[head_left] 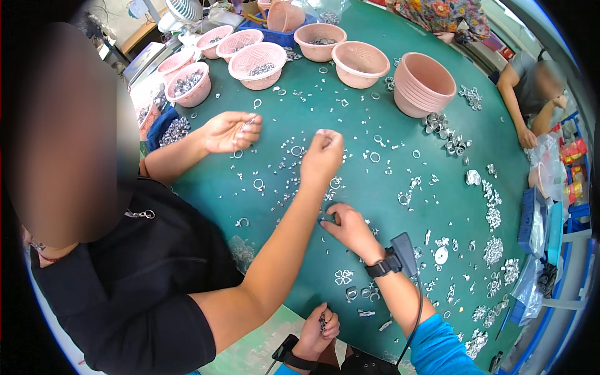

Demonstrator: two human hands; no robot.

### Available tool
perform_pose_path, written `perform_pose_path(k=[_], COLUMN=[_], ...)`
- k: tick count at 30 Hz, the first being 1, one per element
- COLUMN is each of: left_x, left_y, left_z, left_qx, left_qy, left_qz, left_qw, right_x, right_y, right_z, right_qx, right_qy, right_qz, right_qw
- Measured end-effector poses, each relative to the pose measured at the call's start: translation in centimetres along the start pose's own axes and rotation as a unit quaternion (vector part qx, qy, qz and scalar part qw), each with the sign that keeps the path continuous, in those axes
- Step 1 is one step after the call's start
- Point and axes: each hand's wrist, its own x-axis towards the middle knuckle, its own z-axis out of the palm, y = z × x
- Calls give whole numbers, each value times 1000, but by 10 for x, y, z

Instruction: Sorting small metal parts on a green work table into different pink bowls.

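Near the lower edge, my left hand (317,330) is cupped with its fingers curled around a small bunch of dark silvery metal pieces (322,322). My right hand (352,230) reaches over the green table (381,194), thumb and forefinger slightly apart, their tips close to scattered small metal parts. Whether a tiny part touches those fingertips is too small to tell. Below my right hand lie a flower-shaped metal piece (343,277) and some ring-like pieces (352,292). Several plain metal rings (375,157) and tiny castings are spread beyond it.
A co-worker on the left stretches an arm (275,269) across, the hand (322,159) just beyond my right hand. Pink baskets (257,62) with metal parts and stacked pink bowls (425,84) stand at the back. Piles of metal pieces (494,250) line the right side. Another person (531,94) sits far right.
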Motion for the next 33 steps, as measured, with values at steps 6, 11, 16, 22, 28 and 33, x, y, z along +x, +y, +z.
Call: perform_pose_path(k=[6,11,16,22,28,33], left_x=[-2,-5,-1,1,-1,2], left_y=[3,6,4,3,7,3], left_z=[-1,2,4,6,2,6], left_qx=[8,3,11,9,17,26], left_qy=[21,25,21,9,24,19], left_qz=[2,11,11,9,7,10], left_qw=[1000,1000,1000,1000,1000,999], right_x=[2,-21,-31,-25,-20,-16], right_y=[3,7,22,40,26,18], right_z=[11,-35,-58,-49,-45,-27], right_qx=[-26,434,576,500,19,-92], right_qy=[-11,-138,-132,-90,13,30], right_qz=[-28,203,181,294,155,43], right_qw=[999,867,786,810,988,994])
